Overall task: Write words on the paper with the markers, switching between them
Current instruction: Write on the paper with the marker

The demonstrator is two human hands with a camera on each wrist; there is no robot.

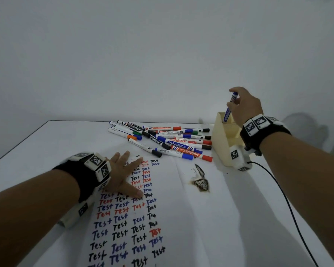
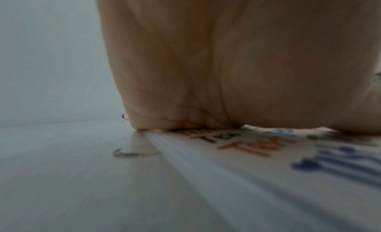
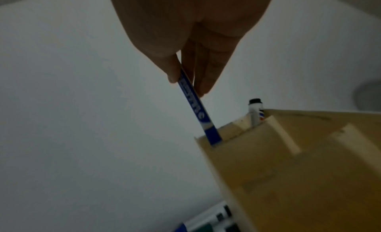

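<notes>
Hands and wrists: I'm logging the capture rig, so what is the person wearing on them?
Both forearms are bare, no sleeves. Each wrist has a black strap carrying white blocks printed with black square tags, with a white camera housing slung underneath. A thin black cable trails from the right one.

Wall (image 1: 162,54): plain, pale grey-white, unmarked, filling the far half of the scene; evenly and dimly lit, slightly darker toward the lower left.

Table (image 1: 46,143): white, smooth top with a thin dark edge (image 1: 17,145) running along its far side and slanting down the left; faintly reflective in the left wrist view.

Round pale object (image 1: 305,130): far right beyond the table, blurred; cannot be identified.

Light: soft, cool and diffuse; shadows on the tabletop are faint.
</notes>
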